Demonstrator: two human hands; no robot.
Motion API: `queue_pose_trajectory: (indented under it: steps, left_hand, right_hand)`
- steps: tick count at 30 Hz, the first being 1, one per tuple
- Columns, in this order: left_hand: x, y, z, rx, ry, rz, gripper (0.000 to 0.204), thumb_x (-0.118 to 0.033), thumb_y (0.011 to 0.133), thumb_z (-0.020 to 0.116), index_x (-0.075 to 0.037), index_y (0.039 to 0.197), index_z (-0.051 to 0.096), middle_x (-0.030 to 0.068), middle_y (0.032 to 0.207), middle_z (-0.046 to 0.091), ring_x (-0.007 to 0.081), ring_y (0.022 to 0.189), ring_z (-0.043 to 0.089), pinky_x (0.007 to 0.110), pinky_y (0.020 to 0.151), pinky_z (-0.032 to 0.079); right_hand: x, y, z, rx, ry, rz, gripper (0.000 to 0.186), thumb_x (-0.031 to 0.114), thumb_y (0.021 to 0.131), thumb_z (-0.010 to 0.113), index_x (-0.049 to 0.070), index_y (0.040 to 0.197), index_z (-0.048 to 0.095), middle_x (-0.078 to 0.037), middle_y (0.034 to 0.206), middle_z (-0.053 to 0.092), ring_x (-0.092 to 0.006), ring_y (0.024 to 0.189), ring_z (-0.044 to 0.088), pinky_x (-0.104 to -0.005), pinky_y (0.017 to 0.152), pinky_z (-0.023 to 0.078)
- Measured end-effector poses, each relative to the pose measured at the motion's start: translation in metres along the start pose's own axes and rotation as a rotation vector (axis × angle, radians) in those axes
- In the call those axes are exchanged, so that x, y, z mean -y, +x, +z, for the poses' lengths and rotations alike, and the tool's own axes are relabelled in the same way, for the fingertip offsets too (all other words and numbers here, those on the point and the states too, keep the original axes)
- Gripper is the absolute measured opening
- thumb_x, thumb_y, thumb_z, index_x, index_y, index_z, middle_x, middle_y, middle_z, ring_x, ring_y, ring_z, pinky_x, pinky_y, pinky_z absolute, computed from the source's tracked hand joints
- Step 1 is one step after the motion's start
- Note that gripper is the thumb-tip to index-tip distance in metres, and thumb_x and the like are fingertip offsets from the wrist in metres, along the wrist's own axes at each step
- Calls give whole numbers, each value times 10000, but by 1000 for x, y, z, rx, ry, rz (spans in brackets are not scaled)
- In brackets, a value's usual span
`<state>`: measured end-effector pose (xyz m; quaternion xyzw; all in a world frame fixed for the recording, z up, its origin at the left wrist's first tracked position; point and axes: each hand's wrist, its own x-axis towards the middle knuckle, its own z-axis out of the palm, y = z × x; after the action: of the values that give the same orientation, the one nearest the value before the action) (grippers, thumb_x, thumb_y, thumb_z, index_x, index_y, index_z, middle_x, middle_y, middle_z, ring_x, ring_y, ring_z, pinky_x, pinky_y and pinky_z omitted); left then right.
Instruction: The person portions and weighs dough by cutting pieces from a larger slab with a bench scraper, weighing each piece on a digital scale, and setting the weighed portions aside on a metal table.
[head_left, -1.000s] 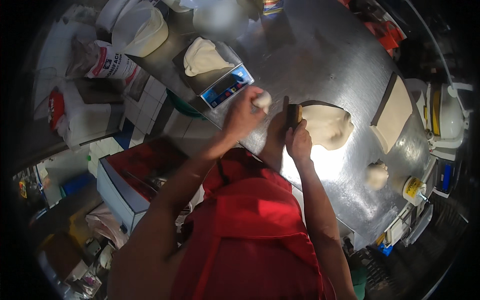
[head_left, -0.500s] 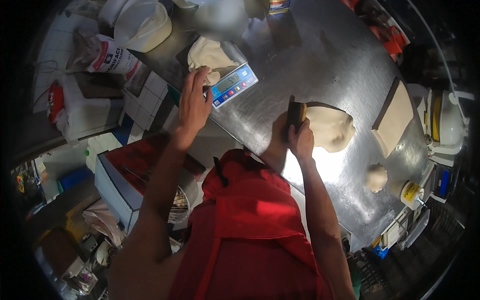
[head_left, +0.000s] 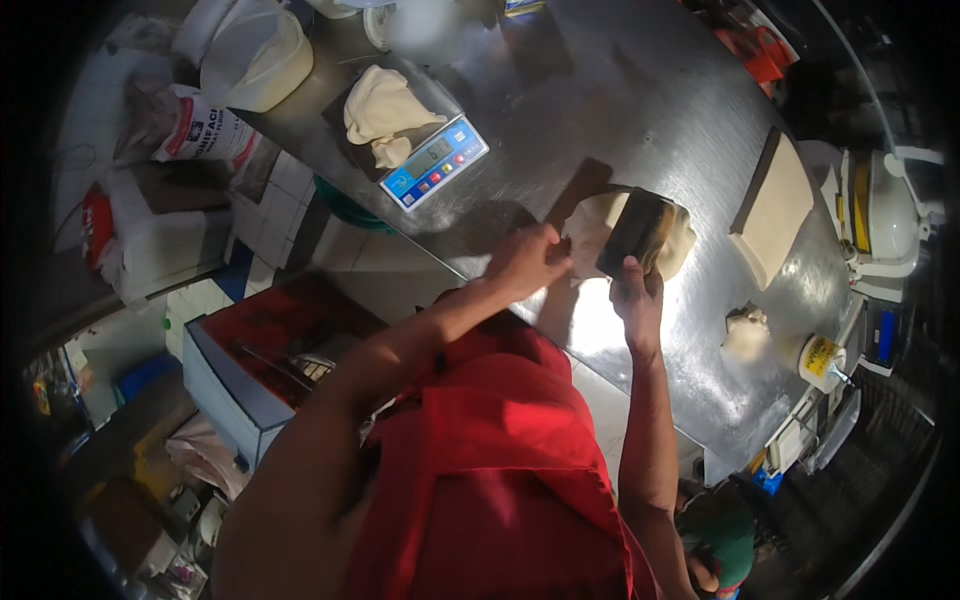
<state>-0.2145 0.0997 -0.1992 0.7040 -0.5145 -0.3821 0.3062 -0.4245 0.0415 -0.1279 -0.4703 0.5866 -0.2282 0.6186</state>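
My right hand [head_left: 637, 305] grips a bench scraper [head_left: 640, 232], its dark, wide blade standing over the pale dough piece [head_left: 588, 228] on the steel table. To the left of the blade, my left hand [head_left: 525, 262] has its fingers closed at the dough's near-left edge and seems to pinch it; the fingertips are partly hidden. Farther left lies a larger lump of dough [head_left: 385, 103] with a small piece beside it, both on a blue-and-white digital scale [head_left: 432, 163] whose display is lit. Neither hand touches the scale.
A flat dough sheet [head_left: 775, 210] and a small dough lump [head_left: 747, 332] lie on the right of the steel table [head_left: 640, 110]. A white tub [head_left: 820, 360] stands by the right edge. Beyond the left edge are a bucket [head_left: 265, 65] and flour sack [head_left: 205, 125]. A person in green [head_left: 728, 545] shows at lower right.
My left hand has left the scale and moved right to the dough. The scraper has shifted right, from the dough's left edge to over its middle. The scale's reading has changed.
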Motion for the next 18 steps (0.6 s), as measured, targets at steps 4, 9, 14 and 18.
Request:
queue_pose_trajectory:
  steps: [4, 9, 14, 18]
  left_hand:
    - [-19, 15, 40, -29, 51, -74, 424, -319, 839, 855, 0, 1049, 671, 180, 1014, 753, 326, 969, 741, 433, 840, 570]
    - [4, 22, 45, 52, -275, -242, 322, -227, 870, 808, 5, 1042, 664, 184, 924, 742, 327, 909, 741, 413, 842, 567]
    - [-11, -5, 53, -30, 35, 44, 502, -303, 870, 830, -30, 1187, 553, 229, 1088, 691, 426, 984, 702, 505, 812, 559]
    - [0, 4, 64, -65, -79, 53, 398, -224, 827, 855, -48, 1064, 589, 181, 933, 669, 418, 910, 677, 484, 793, 533]
  right_hand:
    - [12, -15, 2, -20, 44, -170, 336, 358, 1093, 590, 23, 1081, 579, -41, 741, 641, -76, 551, 518, -230, 491, 385]
    - [-4, -20, 3, 1, -372, -143, 335, 258, 1049, 653, -11, 1172, 496, -137, 761, 710, -214, 617, 673, -370, 571, 535]
    - [-1, -16, 2, -112, -690, -239, 302, 231, 1029, 646, -3, 1140, 492, -216, 774, 704, -435, 733, 707, -477, 674, 538]
    - [22, -7, 2, -133, -795, -341, 290, 254, 1018, 655, -14, 1075, 561, -239, 825, 708, -404, 751, 706, -456, 688, 535]
